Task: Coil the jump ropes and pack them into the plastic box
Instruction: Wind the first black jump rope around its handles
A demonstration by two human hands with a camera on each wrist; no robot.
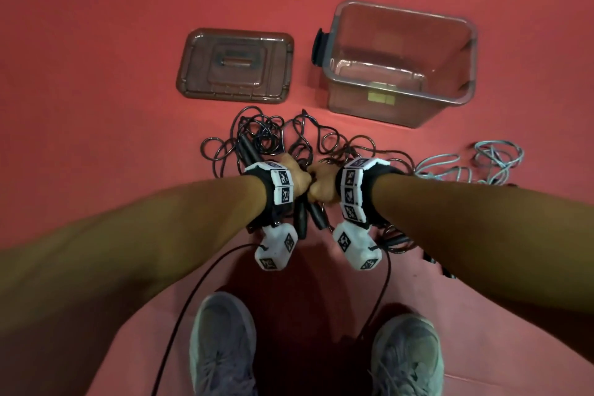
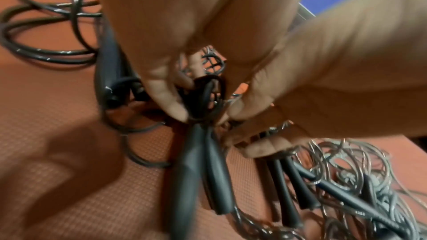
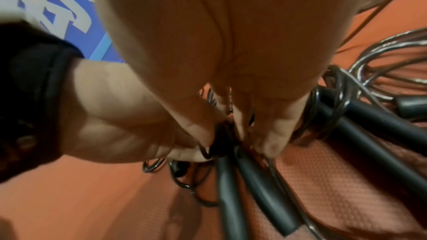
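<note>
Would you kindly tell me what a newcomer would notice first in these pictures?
Both hands, left and right, meet at the centre and pinch a black jump rope where it joins its two handles. Beyond them on the red floor stand an empty plastic box and, to its left, its lid.

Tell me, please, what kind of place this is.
Probably a gym or sports hall: a red textured floor mat, several jump ropes lying tangled on it, and a blue wall with big white lettering behind.
</note>
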